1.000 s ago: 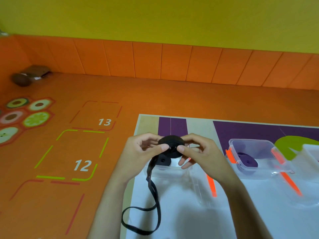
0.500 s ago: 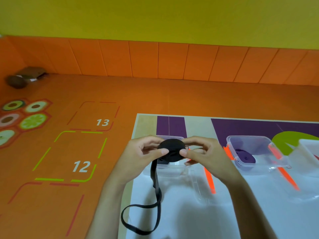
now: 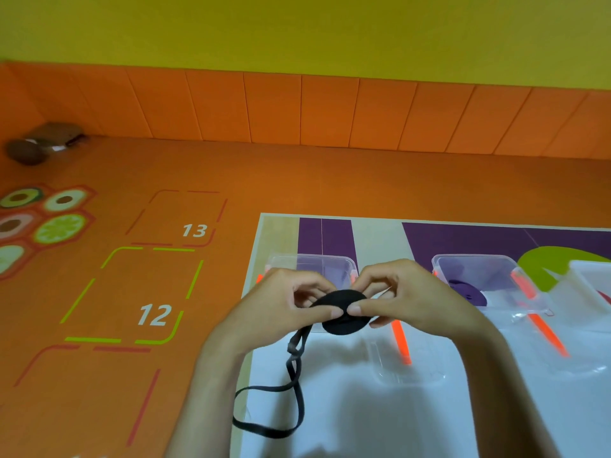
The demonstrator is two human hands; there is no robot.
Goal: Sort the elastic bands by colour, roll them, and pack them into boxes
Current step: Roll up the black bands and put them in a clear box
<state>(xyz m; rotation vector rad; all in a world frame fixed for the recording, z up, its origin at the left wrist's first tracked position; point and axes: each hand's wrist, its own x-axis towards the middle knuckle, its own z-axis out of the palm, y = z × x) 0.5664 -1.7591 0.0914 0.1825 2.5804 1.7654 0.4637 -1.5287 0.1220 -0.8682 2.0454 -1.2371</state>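
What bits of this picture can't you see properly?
Head view, left box: the left hand, right hand and black roll cover its inside, so its contents cannot be told.
Head view, white box: cut off by the right edge.
Head view, brown thing in the far corner: too small and blurred to name.

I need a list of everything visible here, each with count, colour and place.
black elastic band: one, black, half rolled, tail hanging toward mat
mat: one, white, purple, green, on orange surface
left clear box: one, transparent, on mat behind band
right clear box: one, transparent, further right
purple roll: one, purple, inside right clear box
clear lid: one, transparent, nearer on mat
brown object: one, brown, far left
left hand: one, pinching the band
right hand: one, pinching the band
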